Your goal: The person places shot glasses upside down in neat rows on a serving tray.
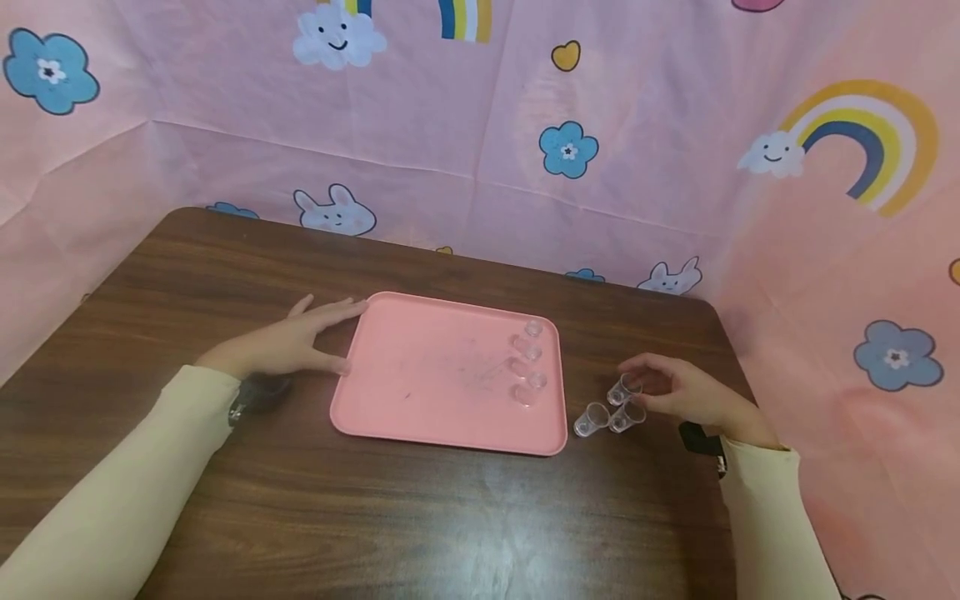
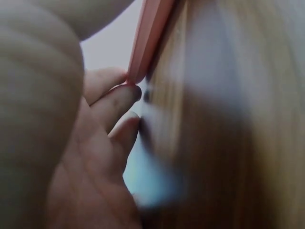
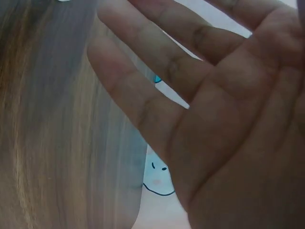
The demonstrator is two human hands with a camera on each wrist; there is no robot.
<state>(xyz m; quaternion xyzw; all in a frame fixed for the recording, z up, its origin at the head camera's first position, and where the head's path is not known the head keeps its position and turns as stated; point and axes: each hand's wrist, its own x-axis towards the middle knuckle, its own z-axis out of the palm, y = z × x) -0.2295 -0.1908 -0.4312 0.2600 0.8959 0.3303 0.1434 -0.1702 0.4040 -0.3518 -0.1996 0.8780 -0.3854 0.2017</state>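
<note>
A pink tray (image 1: pixel 435 437) lies on the table, with several small clear cups (image 1: pixel 533 328) along its right side. My left hand (image 1: pixel 292 342) is spread at the tray's left edge, fingertips at the far corner and thumb lower on the rim. In the left wrist view the fingertips touch the tray's edge (image 2: pixel 147 38). Right of the tray, three clear plastic cups (image 1: pixel 591 419) stand close together on the table. My right hand (image 1: pixel 686 392) is at the farthest one (image 1: pixel 621 390), index finger and thumb apart on either side. That cup is outside the right wrist view.
The brown wooden table (image 1: pixel 360 517) runs up to a pink patterned cloth (image 1: pixel 465 108) at the back and sides. A dark band (image 1: pixel 701 439) sits on the right wrist, and another (image 1: pixel 258 393) on the left.
</note>
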